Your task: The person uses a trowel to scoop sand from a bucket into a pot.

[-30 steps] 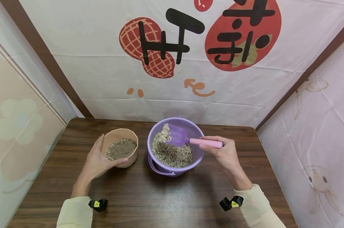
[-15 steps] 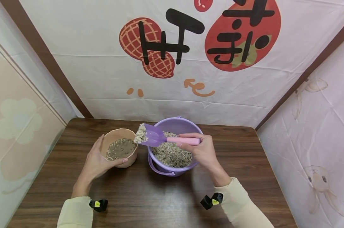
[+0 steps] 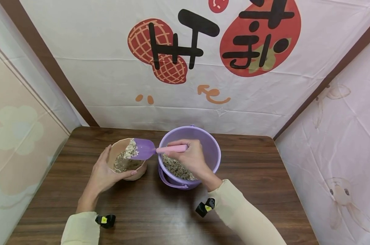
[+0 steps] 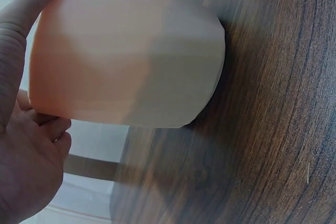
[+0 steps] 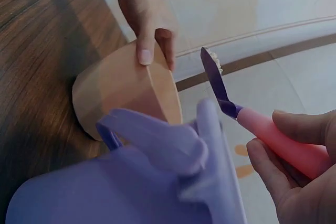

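Pinching scoop (image 3: 145, 148) — right hand (image 3: 189, 160); left hand (image 3: 103, 175) cupping pot (image 3: 117, 149).

The person wears pale cream long sleeves (image 3: 240, 217) on both arms, with a small black clip-like device bearing a yellow mark (image 3: 105, 220) at each wrist, hands bare.

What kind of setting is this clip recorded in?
Probably a staged tabletop booth, not a real kitchen or garden: a dark wooden table is enclosed by hung printed cloths with cartoon peanuts and rabbits, and holds only a purple bucket and peach pot.
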`<state>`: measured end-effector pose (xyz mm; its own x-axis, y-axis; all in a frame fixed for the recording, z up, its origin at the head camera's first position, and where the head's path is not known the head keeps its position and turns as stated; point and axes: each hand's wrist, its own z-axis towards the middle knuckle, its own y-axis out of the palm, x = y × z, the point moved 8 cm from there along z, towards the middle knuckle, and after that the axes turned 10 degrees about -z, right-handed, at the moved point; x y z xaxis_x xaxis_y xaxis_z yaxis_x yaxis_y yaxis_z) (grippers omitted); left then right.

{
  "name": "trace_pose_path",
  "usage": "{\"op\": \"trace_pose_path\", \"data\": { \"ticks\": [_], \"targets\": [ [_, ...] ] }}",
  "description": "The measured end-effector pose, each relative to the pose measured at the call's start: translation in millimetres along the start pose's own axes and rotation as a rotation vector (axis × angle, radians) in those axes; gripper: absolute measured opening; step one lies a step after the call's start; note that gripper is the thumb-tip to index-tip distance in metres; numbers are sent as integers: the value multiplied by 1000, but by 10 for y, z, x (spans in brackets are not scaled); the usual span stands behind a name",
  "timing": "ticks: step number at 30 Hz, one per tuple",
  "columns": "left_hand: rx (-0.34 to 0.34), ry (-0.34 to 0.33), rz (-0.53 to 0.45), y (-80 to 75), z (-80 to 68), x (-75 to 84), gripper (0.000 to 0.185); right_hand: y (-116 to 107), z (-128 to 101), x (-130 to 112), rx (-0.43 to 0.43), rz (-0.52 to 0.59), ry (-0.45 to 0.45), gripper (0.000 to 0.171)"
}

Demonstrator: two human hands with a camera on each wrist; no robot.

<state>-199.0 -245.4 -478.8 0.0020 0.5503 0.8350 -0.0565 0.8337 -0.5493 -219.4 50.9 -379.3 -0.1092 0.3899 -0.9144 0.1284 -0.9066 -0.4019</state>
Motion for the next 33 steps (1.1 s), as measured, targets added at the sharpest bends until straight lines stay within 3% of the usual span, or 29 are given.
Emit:
{"op": "trace_pose_path", "data": {
  "ticks": [15, 26, 33],
  "targets": [
    [2, -22, -4, -3, 4, -6, 143, 413, 291, -206, -10, -288, -30, 25],
    [3, -7, -7, 5, 2, -6, 142, 603, 375, -315, -28, -366, -54, 24],
    [8, 7, -15, 2, -4, 11, 142, 676, 378, -392, -80, -457, -125, 18]
  ]
}}
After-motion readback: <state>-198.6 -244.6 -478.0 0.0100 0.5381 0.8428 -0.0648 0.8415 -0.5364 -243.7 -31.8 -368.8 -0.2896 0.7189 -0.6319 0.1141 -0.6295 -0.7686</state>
